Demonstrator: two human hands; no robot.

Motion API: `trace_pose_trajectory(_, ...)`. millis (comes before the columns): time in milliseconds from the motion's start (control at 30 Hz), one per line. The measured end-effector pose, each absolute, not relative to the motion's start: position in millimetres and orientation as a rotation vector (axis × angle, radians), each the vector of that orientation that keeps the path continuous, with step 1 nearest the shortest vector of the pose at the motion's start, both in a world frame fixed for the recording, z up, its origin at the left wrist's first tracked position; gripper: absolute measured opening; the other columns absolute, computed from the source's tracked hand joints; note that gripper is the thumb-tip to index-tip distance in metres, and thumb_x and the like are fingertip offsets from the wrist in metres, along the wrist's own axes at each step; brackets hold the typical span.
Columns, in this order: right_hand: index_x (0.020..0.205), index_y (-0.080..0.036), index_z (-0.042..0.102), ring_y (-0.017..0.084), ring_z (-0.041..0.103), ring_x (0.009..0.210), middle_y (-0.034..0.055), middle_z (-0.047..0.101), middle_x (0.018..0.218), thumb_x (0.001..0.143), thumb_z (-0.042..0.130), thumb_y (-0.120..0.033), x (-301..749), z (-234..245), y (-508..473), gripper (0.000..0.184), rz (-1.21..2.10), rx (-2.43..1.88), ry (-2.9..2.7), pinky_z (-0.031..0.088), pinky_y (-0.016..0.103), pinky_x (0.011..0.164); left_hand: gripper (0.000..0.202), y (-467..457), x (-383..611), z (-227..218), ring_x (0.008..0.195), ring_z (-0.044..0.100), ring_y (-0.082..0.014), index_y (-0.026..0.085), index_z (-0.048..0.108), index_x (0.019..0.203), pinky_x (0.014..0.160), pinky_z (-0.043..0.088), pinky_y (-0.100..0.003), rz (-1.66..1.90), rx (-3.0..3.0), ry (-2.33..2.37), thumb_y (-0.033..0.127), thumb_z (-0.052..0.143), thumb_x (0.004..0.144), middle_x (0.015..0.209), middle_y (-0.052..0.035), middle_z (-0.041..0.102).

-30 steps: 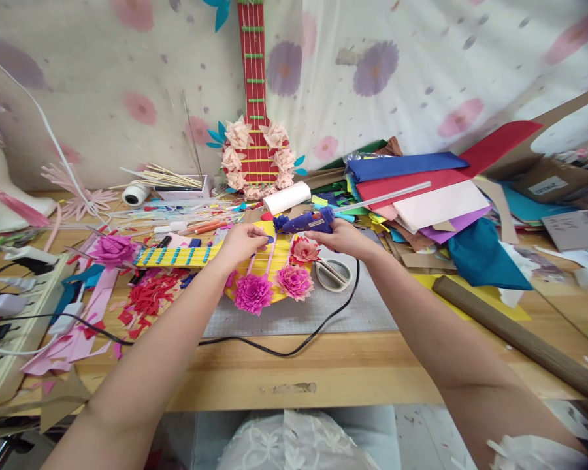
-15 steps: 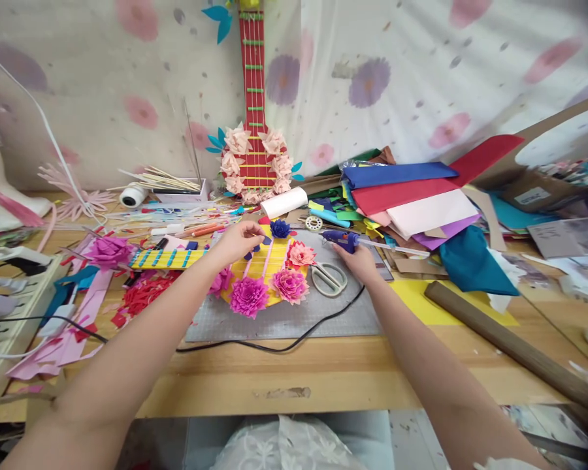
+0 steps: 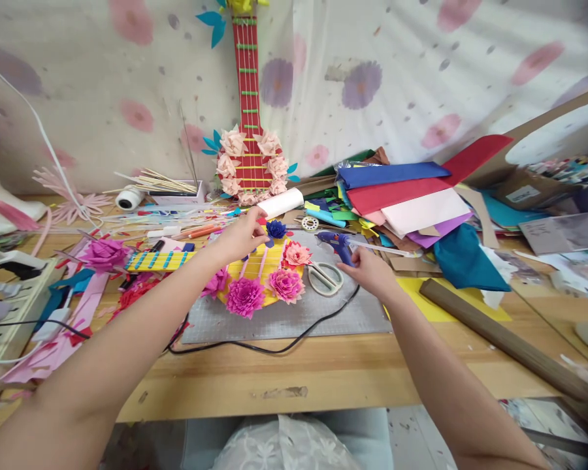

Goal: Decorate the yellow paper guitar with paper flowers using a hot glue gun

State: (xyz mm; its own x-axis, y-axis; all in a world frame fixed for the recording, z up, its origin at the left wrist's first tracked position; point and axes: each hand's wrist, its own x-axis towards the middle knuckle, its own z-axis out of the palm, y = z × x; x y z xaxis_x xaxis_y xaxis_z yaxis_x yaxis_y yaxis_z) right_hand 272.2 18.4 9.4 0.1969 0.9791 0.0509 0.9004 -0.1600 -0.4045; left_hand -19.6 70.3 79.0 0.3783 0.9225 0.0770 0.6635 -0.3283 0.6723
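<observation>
A yellow paper guitar with pink strips, thin strings and several paper flowers lies on a grey cutting mat. Over its upper edge is my left hand, fingers curled together near the tips beside a dark blue paper flower. Whatever the fingertips pinch is too small to make out. My right hand closes on the handle end of a blue glue gun, low over the mat, with a clear glue stick sticking out of its back. Scissors rest between gun and guitar.
A red paper guitar with pale roses leans on the wall. Folded coloured paper is piled at the right, near a brown roll. A black cord curves along the front of the mat. Power strips stand at the left.
My right hand has drawn back slightly along the glue gun, showing more of its handle. My left fingers have lifted a little by the blue flower. The whole view has shifted slightly.
</observation>
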Motion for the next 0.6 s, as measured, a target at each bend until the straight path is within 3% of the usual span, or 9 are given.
trace_pose_trajectory(100, 0.074, -0.023, 0.048, 0.016, 0.056, 0.064, 0.0000, 0.059, 0.068, 0.071, 0.061, -0.044, 248.2, 33.5, 14.9, 0.025, 0.609, -1.834, -1.846, 0.039, 0.028, 0.059, 0.048, 71.2, -10.6, 88.6, 0.072, 0.064, -0.0180, 0.025, 0.045, 0.115, 0.070, 0.046, -0.027, 0.483, 2.230, 1.387, 0.016, 0.063, 0.071, 0.075, 0.0005, 0.068)
trace_pose_trajectory(267, 0.089, -0.023, 0.045, 0.014, 0.062, 0.074, -0.0010, 0.064, 0.079, 0.072, 0.060, -0.026, 195.0, 55.7, 38.4, 0.023, 0.936, -1.292, -1.832, 0.045, 0.026, 0.068, 0.055, 74.9, 2.7, 94.4, 0.081, 0.065, -0.0241, 0.025, 0.051, 0.111, 0.077, 0.045, -0.030, 0.389, 2.279, 1.352, 0.012, 0.071, 0.062, 0.070, 0.0001, 0.066)
trace_pose_trajectory(400, 0.088, -0.022, 0.044, 0.016, 0.064, 0.075, 0.0004, 0.067, 0.079, 0.067, 0.060, -0.013, 168.8, 60.5, 55.0, 0.028, 0.917, -1.301, -1.934, 0.045, 0.027, 0.067, 0.055, 75.7, 6.2, 94.5, 0.087, 0.065, -0.0280, 0.024, 0.051, 0.112, 0.080, 0.043, -0.033, 0.356, 2.407, 1.341, 0.018, 0.073, 0.063, 0.075, -0.0035, 0.067)
trace_pose_trajectory(600, 0.083, -0.022, 0.043, 0.016, 0.064, 0.070, -0.0005, 0.066, 0.073, 0.065, 0.060, -0.009, 161.6, 59.0, 60.3, 0.028, 0.867, -1.381, -1.960, 0.044, 0.025, 0.062, 0.057, 75.7, 4.1, 93.3, 0.091, 0.064, -0.0271, 0.024, 0.047, 0.120, 0.080, 0.044, -0.034, 0.279, 2.484, 1.360, 0.022, 0.069, 0.068, 0.085, -0.0064, 0.069)
